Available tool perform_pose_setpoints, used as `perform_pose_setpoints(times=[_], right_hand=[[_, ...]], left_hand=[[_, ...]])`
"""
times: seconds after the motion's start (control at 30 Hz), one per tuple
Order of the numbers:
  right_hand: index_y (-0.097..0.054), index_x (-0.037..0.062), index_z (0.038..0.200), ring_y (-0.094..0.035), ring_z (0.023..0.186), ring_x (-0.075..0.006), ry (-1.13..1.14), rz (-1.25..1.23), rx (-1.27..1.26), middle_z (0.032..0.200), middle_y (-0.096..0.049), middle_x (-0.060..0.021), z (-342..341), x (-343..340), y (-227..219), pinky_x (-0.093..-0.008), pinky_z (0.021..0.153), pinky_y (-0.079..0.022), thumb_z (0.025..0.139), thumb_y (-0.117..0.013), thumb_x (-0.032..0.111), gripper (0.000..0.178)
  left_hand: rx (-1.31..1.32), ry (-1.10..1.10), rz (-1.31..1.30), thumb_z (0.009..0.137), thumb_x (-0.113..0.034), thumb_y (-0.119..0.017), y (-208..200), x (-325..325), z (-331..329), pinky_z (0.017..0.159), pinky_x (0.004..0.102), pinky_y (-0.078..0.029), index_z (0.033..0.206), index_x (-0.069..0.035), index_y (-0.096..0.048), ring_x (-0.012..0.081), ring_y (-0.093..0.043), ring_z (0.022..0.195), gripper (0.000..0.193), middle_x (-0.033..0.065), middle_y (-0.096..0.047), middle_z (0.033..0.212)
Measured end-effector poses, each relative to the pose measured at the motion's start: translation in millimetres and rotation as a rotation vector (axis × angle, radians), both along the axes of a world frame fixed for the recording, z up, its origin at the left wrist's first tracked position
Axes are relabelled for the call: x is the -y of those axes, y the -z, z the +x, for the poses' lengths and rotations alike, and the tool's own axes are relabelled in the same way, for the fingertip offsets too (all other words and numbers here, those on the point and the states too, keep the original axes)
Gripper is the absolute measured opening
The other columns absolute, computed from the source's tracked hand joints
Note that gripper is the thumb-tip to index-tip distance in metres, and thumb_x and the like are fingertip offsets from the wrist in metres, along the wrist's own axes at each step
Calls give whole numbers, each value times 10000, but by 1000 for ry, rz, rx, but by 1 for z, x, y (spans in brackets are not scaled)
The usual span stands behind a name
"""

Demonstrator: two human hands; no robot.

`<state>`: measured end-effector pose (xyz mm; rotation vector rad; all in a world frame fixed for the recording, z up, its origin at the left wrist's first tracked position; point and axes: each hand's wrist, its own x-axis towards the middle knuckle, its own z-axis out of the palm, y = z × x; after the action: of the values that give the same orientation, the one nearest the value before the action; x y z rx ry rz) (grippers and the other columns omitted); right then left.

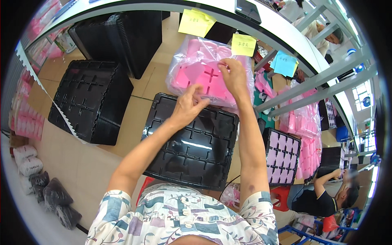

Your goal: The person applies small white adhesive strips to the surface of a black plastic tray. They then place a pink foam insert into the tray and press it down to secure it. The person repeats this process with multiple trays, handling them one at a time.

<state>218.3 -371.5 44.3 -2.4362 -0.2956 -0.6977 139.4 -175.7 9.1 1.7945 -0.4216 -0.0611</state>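
Note:
A clear plastic bag (174, 73) full of bright pink pieces (222, 87) with cross-shaped slots lies in front of me. My right hand (233, 77) is over the bag, thumb and fingertips pinched together. What they grip, if anything, is too small to make out. At the bag's near edge is my left hand (188, 107), fingers loosely bent and thumb apart. A paler pink piece (194, 73) shows just beyond its fingertips; I cannot tell whether they touch it. Below both hands sits a black plastic tray (192, 145) with moulded compartments, its surface shiny.
Stacks of black trays (87, 98) stand at left, with another black stack (122, 41) behind. Yellow sticky notes (244, 45) and a blue one (283, 63) hang from the white shelf (277, 30). A tray of pale pink pieces (282, 157) lies right. A co-worker (326, 196) sits farther right.

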Motion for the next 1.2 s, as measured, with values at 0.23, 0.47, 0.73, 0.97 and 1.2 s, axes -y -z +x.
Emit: perform_pose_setpoints(times=[0.23,0.47,0.73,0.97,1.2], right_hand=[[-682,56,941,-616,875,-329,-83,-134,28,901,-675,-125,-75,-2,-10,-429,772,-486,801,-673,59,141],[-641,27,955,-634,788,-339,-249,156,68,869,-638,-157,-166,-64,36,-410,727,-530,795,-652,9,162],[-520,79,1300,-525,1215,-259,-375,2203,-582,1282,-588,-87,-158,-54,99,-425,1005,-425,987,-456,507,534],[-509,29,1303,-540,1194,-287,-750,2127,-542,1348,-541,-133,-217,-2,111,-462,1031,-427,829,-545,720,839],[-660,11,996,-556,717,-30,154,1331,-628,823,-648,25,-288,1,89,-192,671,-453,921,-659,107,122]], left_hand=[[-873,35,-1280,899,-600,-576,21,-7,47,914,476,-514,1315,-60,-480,299,-607,1057,688,120,-590,1188],[-924,-129,-1133,869,-86,-698,-10,-39,13,799,308,-559,1152,-64,-607,182,-662,923,298,58,-673,1025],[-902,-127,-1054,894,-62,-661,4,-105,-70,959,321,-510,1240,-3,-558,170,-631,1064,366,80,-646,1145],[-826,-153,-876,880,-42,-668,44,-136,-92,889,315,-543,1262,-23,-534,178,-652,985,405,99,-645,1096],[-704,-197,-489,869,-52,-677,58,-143,-118,819,278,-540,1220,18,-548,124,-640,913,380,87,-649,1061]])
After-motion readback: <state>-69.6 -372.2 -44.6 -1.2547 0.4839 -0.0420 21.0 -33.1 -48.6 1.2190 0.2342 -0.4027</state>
